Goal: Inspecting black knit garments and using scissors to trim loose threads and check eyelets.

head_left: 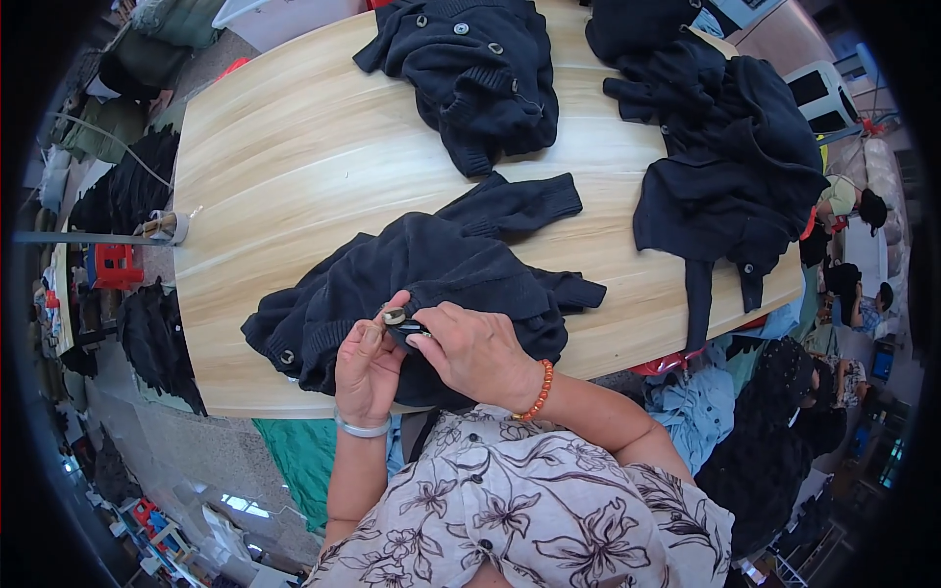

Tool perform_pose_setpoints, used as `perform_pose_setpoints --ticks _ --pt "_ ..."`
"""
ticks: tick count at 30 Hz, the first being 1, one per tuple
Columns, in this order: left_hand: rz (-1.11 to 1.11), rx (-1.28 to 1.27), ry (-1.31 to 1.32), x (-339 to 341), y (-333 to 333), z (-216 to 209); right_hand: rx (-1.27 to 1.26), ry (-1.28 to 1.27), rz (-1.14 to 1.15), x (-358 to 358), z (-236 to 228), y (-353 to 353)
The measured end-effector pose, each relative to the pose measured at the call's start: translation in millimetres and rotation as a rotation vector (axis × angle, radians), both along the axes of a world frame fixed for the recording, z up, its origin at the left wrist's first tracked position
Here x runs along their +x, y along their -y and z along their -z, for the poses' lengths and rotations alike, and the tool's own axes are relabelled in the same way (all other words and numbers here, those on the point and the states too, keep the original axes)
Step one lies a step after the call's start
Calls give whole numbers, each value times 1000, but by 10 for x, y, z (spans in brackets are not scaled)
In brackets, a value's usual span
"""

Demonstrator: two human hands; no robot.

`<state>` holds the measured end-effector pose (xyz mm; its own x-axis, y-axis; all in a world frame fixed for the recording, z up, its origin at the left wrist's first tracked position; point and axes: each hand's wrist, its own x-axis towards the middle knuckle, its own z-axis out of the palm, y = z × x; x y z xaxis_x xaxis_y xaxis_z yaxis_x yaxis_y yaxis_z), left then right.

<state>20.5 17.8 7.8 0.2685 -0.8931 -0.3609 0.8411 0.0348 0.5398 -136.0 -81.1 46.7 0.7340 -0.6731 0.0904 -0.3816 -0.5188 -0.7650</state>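
Note:
A dark navy knitted cardigan [421, 260] lies bunched on the table's near side, directly in front of me. My left hand [367, 367] pinches a brownish button [394, 316] at the garment's edge between thumb and fingertips. Close against it, my right hand [480, 353] is closed on a small dark thing with a shiny metal strip [412, 328]; its exact kind is hard to make out. Both hands rest over the cardigan's near part and hide some of it. Another button [287, 357] shows at the cardigan's left end.
The pale wooden table [265, 196] carries a second dark cardigan [480, 78] at the far middle and more dark garments [725, 176] along the right. A small cup [172, 227] is at the left edge. Green cloth [294, 461] hangs below the near edge. People [863, 294] sit far right.

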Motion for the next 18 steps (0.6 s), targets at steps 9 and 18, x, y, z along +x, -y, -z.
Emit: perform_pose_setpoints --ticks 9,18 --pt "-17 17 8 -20 42 -36 -110 13 -18 24 -28 8" --pt "-27 43 28 -53 60 -54 -285 -43 -6 75 -13 -17"
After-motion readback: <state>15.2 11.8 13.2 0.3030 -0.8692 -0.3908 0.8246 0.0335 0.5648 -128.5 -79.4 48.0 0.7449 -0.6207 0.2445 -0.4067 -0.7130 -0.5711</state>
